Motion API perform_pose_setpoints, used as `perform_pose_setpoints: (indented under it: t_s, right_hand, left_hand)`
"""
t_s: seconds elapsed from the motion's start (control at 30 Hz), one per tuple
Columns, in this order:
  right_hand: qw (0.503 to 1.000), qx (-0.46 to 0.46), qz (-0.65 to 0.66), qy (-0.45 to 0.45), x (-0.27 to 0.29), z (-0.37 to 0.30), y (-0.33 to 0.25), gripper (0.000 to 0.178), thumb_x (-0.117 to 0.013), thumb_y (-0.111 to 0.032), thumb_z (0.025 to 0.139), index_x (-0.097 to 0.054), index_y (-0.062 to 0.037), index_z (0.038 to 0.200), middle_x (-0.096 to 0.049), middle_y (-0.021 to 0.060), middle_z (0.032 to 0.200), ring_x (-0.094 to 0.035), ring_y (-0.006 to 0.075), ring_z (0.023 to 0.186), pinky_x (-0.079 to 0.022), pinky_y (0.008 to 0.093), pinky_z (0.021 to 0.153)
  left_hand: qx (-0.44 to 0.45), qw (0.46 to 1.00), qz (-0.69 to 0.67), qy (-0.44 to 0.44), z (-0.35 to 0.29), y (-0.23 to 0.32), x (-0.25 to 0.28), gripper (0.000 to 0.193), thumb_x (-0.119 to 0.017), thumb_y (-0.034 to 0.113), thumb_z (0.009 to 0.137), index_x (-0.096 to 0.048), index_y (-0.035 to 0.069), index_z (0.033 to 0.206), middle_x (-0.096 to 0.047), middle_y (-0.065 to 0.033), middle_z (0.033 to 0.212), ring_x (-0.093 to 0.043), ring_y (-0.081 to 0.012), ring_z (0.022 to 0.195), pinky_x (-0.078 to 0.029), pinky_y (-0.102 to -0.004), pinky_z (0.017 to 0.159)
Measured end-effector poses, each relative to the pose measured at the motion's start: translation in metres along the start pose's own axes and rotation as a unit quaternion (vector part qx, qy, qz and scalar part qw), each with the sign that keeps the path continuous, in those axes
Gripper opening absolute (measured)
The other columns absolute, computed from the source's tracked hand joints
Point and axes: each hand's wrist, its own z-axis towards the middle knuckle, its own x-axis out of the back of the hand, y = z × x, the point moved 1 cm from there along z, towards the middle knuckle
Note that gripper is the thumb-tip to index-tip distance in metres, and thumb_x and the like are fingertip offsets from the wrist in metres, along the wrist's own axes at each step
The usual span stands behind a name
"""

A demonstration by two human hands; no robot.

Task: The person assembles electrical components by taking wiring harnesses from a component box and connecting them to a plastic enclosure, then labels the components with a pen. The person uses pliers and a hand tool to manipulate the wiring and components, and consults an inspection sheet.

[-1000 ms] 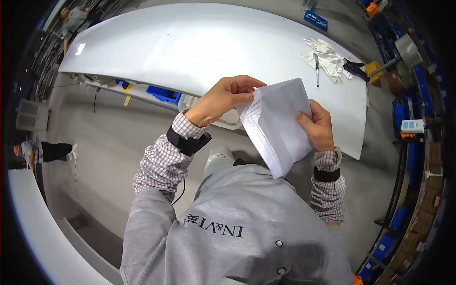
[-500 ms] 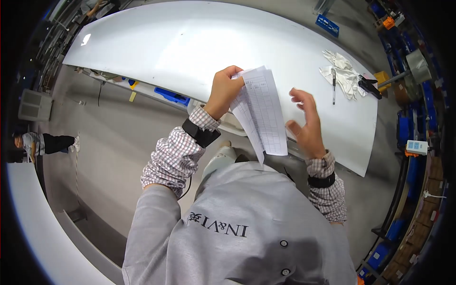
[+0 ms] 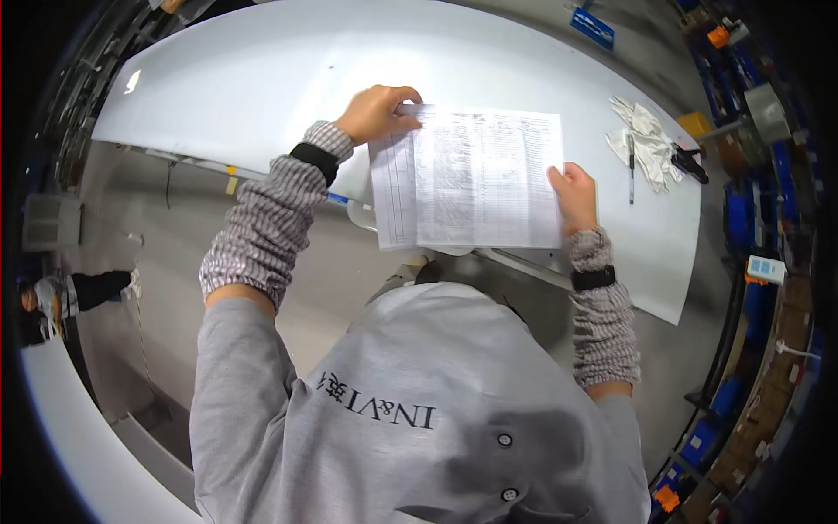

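Observation:
Several printed paper sheets (image 3: 489,179), covered in fine table lines, are spread out between my hands over the near edge of a long white table (image 3: 262,79). At their upper left corner, my left hand (image 3: 381,113) pinches the paper between thumb and fingers. My right hand (image 3: 575,197) grips the right edge, its thumb lying on the front. A narrower strip of a sheet shows along the left side. Right of the papers lie white gloves (image 3: 648,148), a pen (image 3: 631,175) and a black tool-like object (image 3: 689,163) whose kind I cannot make out.
Beyond the table's far edge, a blue bin (image 3: 593,28) stands on the floor. Shelving with blue bins (image 3: 738,223) and brown boxes (image 3: 779,380) runs along the right. Another person (image 3: 70,297) is at the far left, near a second white surface (image 3: 78,419).
The folded papers have been opened out flat. My right hand has closed on their right edge, and my left hand has moved up and left.

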Motion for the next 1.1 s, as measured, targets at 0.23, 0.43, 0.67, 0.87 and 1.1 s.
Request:
perform_pose_setpoints:
  t_s: [0.23,0.43,0.67,0.87,1.1]
  right_hand:
    - [0.988,0.065,-0.056,0.13,-0.038,0.035,0.031,0.02,-0.066,-0.015,0.072,-0.06,0.0036,0.076,-0.062,0.0088,0.063,-0.056,0.0113,0.057,-0.045,0.0254,0.055]
    - [0.943,0.068,-0.271,0.18,0.028,0.043,0.017,0.027,-0.07,-0.026,0.068,-0.061,-0.0014,0.075,-0.062,0.01,0.065,-0.06,0.022,0.061,-0.048,0.0324,0.06]
    - [0.835,0.078,-0.517,0.172,0.104,0.073,0.038,0.031,-0.062,-0.03,0.075,-0.058,-0.001,0.085,-0.061,0.0163,0.078,-0.058,0.0336,0.075,-0.045,0.0431,0.07]
    - [0.994,0.04,-0.057,-0.082,0.057,-0.009,-0.071,0.013,-0.05,-0.012,0.086,-0.055,-0.0001,0.089,-0.054,0.0017,0.06,-0.05,0.0065,0.053,-0.039,0.0199,0.046]
    - [0.875,0.021,-0.268,-0.403,0.013,-0.106,-0.111,0.025,-0.057,-0.008,0.079,-0.056,-0.0009,0.103,-0.057,0.0057,0.065,-0.052,0.0084,0.056,-0.041,0.0213,0.054]
  left_hand:
    - [-0.257,0.953,0.119,0.107,-0.023,0.043,-0.064,0.041,-0.058,0.02,0.08,-0.048,0.012,0.119,-0.046,-0.0171,0.12,-0.04,-0.0317,0.117,-0.031,-0.0489,0.097]
    - [-0.148,0.982,0.113,-0.009,-0.073,0.048,-0.088,0.055,-0.06,0.01,0.078,-0.042,0.023,0.128,-0.03,-0.0155,0.136,-0.028,-0.0369,0.126,-0.026,-0.0622,0.091]
    - [-0.098,0.989,0.101,0.04,-0.079,0.078,-0.091,0.046,-0.059,0.004,0.075,-0.052,0.021,0.118,-0.036,-0.0154,0.131,-0.03,-0.0417,0.123,-0.027,-0.0604,0.09]
    - [-0.106,0.969,-0.037,0.221,-0.088,0.1,-0.077,0.046,-0.066,0.0,0.068,-0.055,0.008,0.112,-0.04,-0.0165,0.127,-0.037,-0.0348,0.12,-0.034,-0.0448,0.097]
    - [-0.205,0.969,-0.022,0.136,-0.115,0.16,-0.064,0.029,-0.059,0.017,0.076,-0.052,0.004,0.1,-0.051,-0.0049,0.08,-0.052,-0.0214,0.074,-0.045,-0.0312,0.06]
